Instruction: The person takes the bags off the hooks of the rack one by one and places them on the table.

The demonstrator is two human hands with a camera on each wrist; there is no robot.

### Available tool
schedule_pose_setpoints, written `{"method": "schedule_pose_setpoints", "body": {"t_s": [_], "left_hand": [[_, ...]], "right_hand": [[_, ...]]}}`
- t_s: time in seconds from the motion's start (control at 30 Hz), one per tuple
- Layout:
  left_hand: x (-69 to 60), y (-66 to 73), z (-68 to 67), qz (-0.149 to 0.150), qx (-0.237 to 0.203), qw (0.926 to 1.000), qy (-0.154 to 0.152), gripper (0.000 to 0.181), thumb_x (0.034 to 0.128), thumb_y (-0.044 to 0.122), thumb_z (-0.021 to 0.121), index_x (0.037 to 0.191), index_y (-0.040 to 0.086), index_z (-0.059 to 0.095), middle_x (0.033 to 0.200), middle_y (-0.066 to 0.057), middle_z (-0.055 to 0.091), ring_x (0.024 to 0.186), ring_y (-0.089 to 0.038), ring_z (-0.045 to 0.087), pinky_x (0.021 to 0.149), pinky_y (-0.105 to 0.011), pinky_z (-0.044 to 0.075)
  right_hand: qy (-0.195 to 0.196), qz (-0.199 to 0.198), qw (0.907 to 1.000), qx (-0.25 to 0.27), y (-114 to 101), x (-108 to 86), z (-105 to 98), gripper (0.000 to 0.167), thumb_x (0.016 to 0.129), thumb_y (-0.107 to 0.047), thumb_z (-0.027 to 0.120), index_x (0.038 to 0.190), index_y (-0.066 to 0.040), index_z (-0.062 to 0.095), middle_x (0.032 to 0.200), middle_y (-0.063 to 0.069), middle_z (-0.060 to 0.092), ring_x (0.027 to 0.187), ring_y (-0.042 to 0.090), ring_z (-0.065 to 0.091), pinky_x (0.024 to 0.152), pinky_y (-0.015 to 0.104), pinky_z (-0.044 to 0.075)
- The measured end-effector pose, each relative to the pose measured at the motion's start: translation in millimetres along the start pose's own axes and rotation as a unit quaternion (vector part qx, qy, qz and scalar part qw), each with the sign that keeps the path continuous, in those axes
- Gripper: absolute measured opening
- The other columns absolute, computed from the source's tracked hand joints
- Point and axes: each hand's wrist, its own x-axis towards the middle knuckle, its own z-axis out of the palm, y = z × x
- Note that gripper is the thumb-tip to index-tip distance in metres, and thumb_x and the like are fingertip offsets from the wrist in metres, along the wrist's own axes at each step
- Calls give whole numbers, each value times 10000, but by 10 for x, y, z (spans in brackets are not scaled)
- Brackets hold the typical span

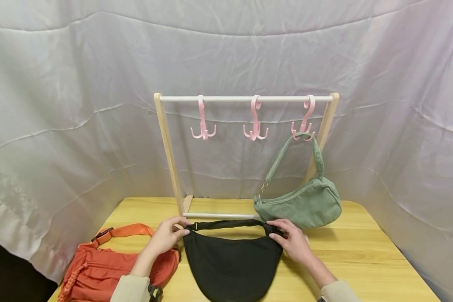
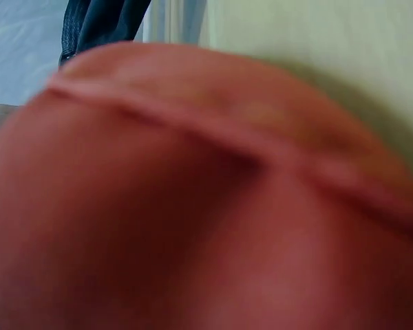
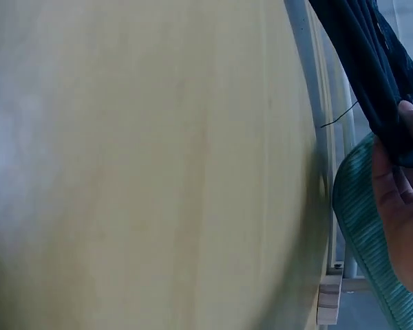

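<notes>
A black shoulder bag with a short strap is held up by its two top corners in the head view. My left hand pinches the left corner, and my right hand pinches the right one. In the right wrist view, the fingers and thumb of the right hand grip the corner of the black bag. A red bag with an orange strap lies at the left, beneath my left forearm. That red bag fills most of the left wrist view, blurred, hiding the left hand there.
Behind the black bag stands a wooden rack with a white rail. Pink hooks hang from it: a left hook, a middle hook and a right hook. From the right hook hangs a green corduroy bag. Wooden table below.
</notes>
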Motion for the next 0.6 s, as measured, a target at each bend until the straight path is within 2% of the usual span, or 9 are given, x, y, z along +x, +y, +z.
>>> {"method": "schedule_pose_setpoints", "body": {"t_s": [0.1,0.27,0.4,0.6], "left_hand": [[-3,-26,7,-31,-11,10000,-33,159,941,-12,728,1092,38,716,1196,-217,665,745,-237,659,554,-287,534],[-6,-81,24,-213,42,9997,-74,153,941,-20,723,1076,50,705,1033,-130,681,784,-221,643,565,-296,525],[-9,-106,33,-262,173,9995,-66,166,934,-21,730,1076,61,704,1027,-100,685,861,-225,659,597,-303,531],[-15,-118,37,-212,318,9992,-83,172,924,-32,734,1071,53,702,1042,-110,695,940,-282,695,642,-306,543]], "right_hand": [[-128,203,9997,72,0,6,13,367,889,-19,802,1241,-108,749,1194,38,684,1001,137,664,784,267,576],[-437,514,9976,184,1,16,26,342,898,-45,804,1218,-154,749,1193,47,688,972,153,667,789,275,565],[-654,702,9947,370,7,18,25,319,916,-68,793,1218,-157,741,1191,82,680,946,186,674,773,269,560],[-930,751,9919,428,20,18,30,332,935,-89,778,1262,-119,728,1205,116,669,1043,259,688,839,287,575]]}}
